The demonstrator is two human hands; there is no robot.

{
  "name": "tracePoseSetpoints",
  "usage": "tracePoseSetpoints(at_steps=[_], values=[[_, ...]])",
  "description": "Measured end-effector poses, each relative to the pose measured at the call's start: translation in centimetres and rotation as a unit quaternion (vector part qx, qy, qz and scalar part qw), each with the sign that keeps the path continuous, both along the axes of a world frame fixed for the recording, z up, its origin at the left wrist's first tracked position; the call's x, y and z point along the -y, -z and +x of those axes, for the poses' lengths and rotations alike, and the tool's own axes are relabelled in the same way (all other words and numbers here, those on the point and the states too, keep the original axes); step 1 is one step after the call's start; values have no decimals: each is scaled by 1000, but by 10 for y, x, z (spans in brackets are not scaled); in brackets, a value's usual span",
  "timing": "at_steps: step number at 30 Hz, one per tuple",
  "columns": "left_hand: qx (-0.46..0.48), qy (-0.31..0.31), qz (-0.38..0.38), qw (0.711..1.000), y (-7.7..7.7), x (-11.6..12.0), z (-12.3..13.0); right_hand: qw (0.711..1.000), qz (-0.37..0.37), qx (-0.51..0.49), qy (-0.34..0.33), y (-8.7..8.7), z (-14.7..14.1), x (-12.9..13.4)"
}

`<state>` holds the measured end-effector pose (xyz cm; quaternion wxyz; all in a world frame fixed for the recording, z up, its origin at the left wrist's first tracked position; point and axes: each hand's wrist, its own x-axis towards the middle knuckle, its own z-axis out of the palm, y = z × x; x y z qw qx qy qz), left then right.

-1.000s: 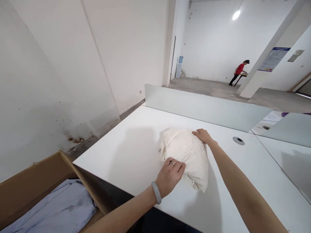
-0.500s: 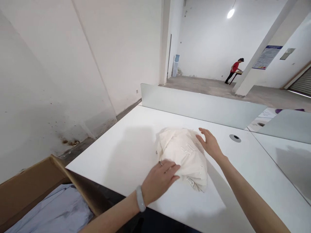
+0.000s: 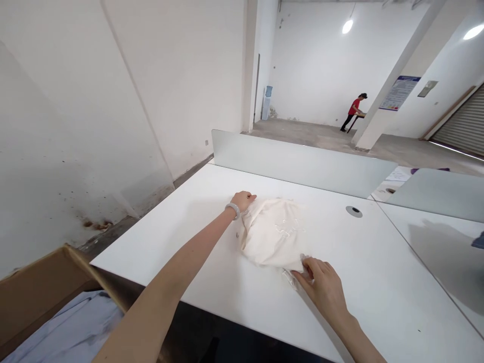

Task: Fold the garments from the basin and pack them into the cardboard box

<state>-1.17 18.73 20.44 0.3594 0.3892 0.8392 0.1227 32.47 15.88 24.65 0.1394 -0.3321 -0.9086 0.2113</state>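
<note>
While both hands are at the cream cloth [image 3: 270,232], it lies in a soft folded bundle on the white table [image 3: 159,252], with pale raised letters on its upper side. The left hand [image 3: 244,200], with a pale bangle [image 3: 232,210] on the wrist, is at the far left edge of the cloth. Its fingers [image 3: 249,197] are curled and touch this edge, but one cannot tell if they really grip it. The right hand [image 3: 321,287] is at the near corner of the cloth, and its fingers [image 3: 308,267] are bent and pinch a small fold there. The table top is smooth and has a small round cable hole [image 3: 354,212] to the right of the cloth. A pale panel [image 3: 298,164] stands along the far edge, and another panel [image 3: 440,189] stands further right. An open cardboard box [image 3: 38,297] is beside the table at lower left, and a pale blue shirt [image 3: 75,327] lies in it. The white wall [image 3: 75,126] on the left has brown stains [image 3: 96,225] near the floor. Beyond the panel is a grey concrete floor [image 3: 302,133], where a person in a red shirt [image 3: 353,108] stands far away at a small table. A water dispenser [image 3: 266,103] stands by the far wall, and a poster [image 3: 400,93] hangs on a pillar.
</note>
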Motion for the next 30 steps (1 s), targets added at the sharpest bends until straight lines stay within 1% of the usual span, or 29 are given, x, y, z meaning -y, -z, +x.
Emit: tracePoseSetpoints(at_steps=[2,6,9,12,15,17,19,21,23,26,28,30], values=[[3,-17,2,1000,4,-5,4,1000,12,3,-21,1,-3,-1],[16,-37,2,999,9,-9,14,997,11,-13,-71,4,-4,-3],[41,-50,4,998,11,-12,20,996,8,-24,-80,5,-1,-4],[75,-89,21,993,11,-11,18,995,5,-33,-90,5,7,-5],[119,-159,41,979,9,-1,10,995,14,-37,-89,5,19,-9],[164,-205,33,964,10,12,5,996,23,-36,-82,6,27,-11],[214,-235,12,948,12,25,2,996,30,-35,-77,7,34,-14],[251,-251,-6,935,14,33,1,996,28,-36,-75,7,36,-16],[267,-263,-12,927,13,36,-1,997,25,-35,-65,2,36,-18],[269,-273,-7,924,4,36,-3,998,37,-49,-24,-11,27,-16],[250,-271,-1,930,-5,40,-2,996,48,-76,-7,-21,15,-8],[214,-269,4,939,-12,48,1,993,46,-103,-19,-29,-2,4]])
